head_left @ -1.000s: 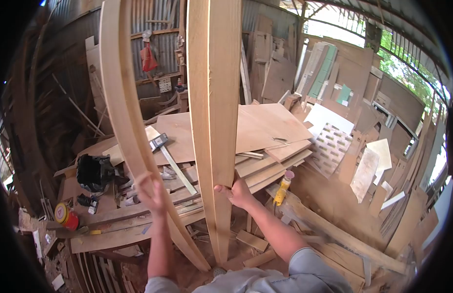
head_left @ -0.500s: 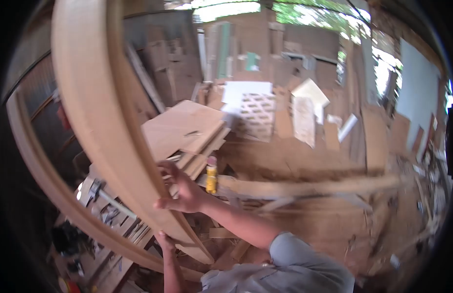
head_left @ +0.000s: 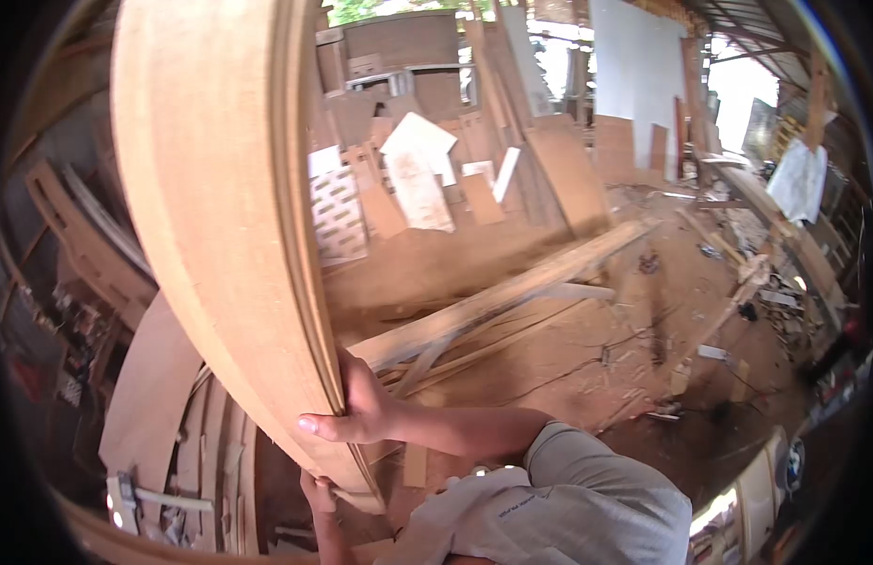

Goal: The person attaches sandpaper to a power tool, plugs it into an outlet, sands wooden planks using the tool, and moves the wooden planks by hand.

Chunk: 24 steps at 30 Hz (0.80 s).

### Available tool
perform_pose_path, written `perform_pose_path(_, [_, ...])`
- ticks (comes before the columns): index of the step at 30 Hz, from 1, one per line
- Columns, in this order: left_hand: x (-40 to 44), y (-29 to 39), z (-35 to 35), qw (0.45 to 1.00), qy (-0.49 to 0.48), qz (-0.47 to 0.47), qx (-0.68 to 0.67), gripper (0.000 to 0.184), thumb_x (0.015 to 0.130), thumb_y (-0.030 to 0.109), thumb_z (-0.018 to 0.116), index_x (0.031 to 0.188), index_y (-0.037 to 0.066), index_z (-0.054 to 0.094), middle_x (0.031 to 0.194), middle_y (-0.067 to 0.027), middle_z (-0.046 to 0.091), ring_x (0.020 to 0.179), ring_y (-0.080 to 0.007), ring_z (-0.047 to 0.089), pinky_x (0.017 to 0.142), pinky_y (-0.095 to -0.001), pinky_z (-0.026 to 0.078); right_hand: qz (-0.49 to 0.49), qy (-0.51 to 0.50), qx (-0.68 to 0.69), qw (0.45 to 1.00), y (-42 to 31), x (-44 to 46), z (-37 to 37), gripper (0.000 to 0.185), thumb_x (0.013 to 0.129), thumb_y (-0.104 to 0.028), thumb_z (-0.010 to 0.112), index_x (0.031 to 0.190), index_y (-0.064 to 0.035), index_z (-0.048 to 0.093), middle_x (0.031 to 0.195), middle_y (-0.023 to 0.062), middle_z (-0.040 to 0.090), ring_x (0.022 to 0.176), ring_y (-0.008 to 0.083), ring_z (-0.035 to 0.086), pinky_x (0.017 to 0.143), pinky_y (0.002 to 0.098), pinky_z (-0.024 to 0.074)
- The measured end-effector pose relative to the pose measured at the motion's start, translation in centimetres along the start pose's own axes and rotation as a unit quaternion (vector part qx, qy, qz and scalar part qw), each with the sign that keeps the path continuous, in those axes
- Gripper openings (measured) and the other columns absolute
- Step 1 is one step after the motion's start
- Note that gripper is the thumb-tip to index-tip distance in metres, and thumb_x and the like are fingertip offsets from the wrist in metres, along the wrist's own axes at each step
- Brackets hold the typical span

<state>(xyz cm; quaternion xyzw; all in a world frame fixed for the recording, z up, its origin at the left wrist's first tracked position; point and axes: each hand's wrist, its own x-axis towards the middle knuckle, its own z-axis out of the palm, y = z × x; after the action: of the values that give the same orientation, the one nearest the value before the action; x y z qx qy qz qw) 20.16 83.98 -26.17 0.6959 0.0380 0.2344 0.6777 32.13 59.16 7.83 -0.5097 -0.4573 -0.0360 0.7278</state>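
A long pale wooden board (head_left: 206,188) with a grooved edge rises steeply across the left of the view, its lower end near my body. My right hand (head_left: 359,407) clasps its right edge, thumb over the broad face and fingers behind, partly hidden. Lower down, my left hand (head_left: 318,493) is closed at the board's edge near the bottom end. Most of the left fingers are out of sight behind the wood.
Left of the board lie stacked planks (head_left: 187,443) and a hammer-like tool (head_left: 168,499). A long beam (head_left: 493,299) on supports stands ahead. Panels (head_left: 418,179) lean at the back wall. Scrap wood litters the ground at right, near a pale motorbike-like object (head_left: 761,480).
My view has swung to the right, and the board has turned along with me. My right hand's fingers have closed around the edge, where they were looser before.
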Motion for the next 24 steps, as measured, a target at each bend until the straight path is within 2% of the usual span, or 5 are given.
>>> perform_pose_path(4, [0.1, -4.6, 3.5, 0.997, -0.067, -0.039, 0.011, 0.093, 0.093, 0.077, 0.062, 0.128, -0.009, 0.062, 0.116, -0.0131, 0.073, 0.100, -0.0200, 0.070, 0.085, -0.0354, 0.056, 0.021, 0.083, -0.045, 0.995, -1.6, -2.1, -3.5, 0.087, 0.085, -0.020, 0.079, 0.154, 0.0055, 0.034, 0.139, 0.0144, 0.054, 0.131, 0.0232, 0.050, 0.110, 0.0410, 0.0421])
perform_pose_path(12, [4.0, -6.4, 14.8, 0.978, -0.169, -0.115, -0.044, 0.095, 0.082, 0.084, 0.070, 0.107, -0.008, 0.071, 0.093, -0.0054, 0.073, 0.084, -0.0165, 0.070, 0.071, -0.0338, 0.057, 0.064, 0.257, -0.119, 0.957, -3.2, -7.5, -13.7, 0.068, 0.090, -0.017, 0.079, 0.146, 0.0008, 0.045, 0.128, 0.0092, 0.060, 0.121, 0.0163, 0.055, 0.103, 0.0368, 0.0468])
perform_pose_path(19, [5.8, -11.3, 26.3, 0.970, -0.242, -0.039, 0.004, 0.089, 0.089, 0.078, 0.067, 0.109, -0.008, 0.072, 0.095, -0.0078, 0.075, 0.085, -0.0179, 0.070, 0.074, -0.0376, 0.057, 0.052, 0.346, -0.120, 0.929, -4.5, -12.5, -28.1, 0.058, 0.093, -0.012, 0.075, 0.143, -0.0009, 0.048, 0.124, 0.0054, 0.061, 0.117, 0.0140, 0.056, 0.101, 0.0356, 0.0476])
perform_pose_path(20, [6.3, -11.5, 28.3, 0.965, -0.261, 0.010, 0.019, 0.089, 0.094, 0.080, 0.057, 0.099, -0.007, 0.072, 0.087, -0.0102, 0.074, 0.081, -0.0178, 0.069, 0.070, -0.0379, 0.055, 0.055, 0.350, -0.114, 0.928, -5.0, -13.1, -30.7, 0.057, 0.094, -0.013, 0.075, 0.142, -0.0010, 0.048, 0.123, 0.0052, 0.061, 0.117, 0.0139, 0.056, 0.101, 0.0356, 0.0477])
perform_pose_path(24, [6.3, -7.6, 35.2, 0.961, -0.249, -0.084, 0.089, 0.084, 0.091, 0.075, 0.064, 0.101, -0.008, 0.074, 0.087, -0.0089, 0.075, 0.082, -0.0182, 0.068, 0.073, -0.0391, 0.055, 0.071, 0.389, -0.102, 0.913, -7.5, -14.4, -40.5, 0.051, 0.095, -0.015, 0.074, 0.139, -0.0006, 0.052, 0.121, 0.0061, 0.064, 0.114, 0.0148, 0.059, 0.099, 0.0367, 0.0494])
